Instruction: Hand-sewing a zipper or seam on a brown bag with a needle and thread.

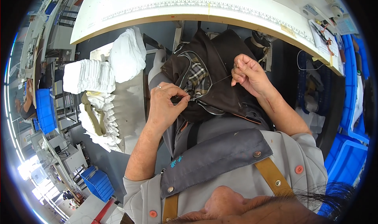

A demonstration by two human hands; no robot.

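Dark brown cloth, matte and softly creased, makes up the garment (220,82) bunched in the person's lap, just below the near edge of the bench (157,3). It lies folded open, showing a plaid lining (197,75) in brown, cream and grey checks, edged by a silver metal zipper (206,108) whose teeth curve round the lining and run off toward the right. The garment's long axis runs from the lap up toward the bench, its far end rising to a peak under the bench edge.

Left hand (167,102), a ring on one finger, has thumb and fingertips pressed together, pinching the garment at the zipper edge. Right hand (248,72) is raised above the cloth on the right, its fingers closed together on a fine thread (220,80) that stretches taut, slanting down and left toward the left hand's pinch. Whether a needle is held there is too small to tell.

White bench top is smooth and curved in this view, with a ruler scale (197,4) printed along it. To the left stand stacks of folded white fabric (88,75), soft and ribbed at the folds, with an olive strap (92,116) lying over them. Blue plastic crates (348,153) sit at the right.
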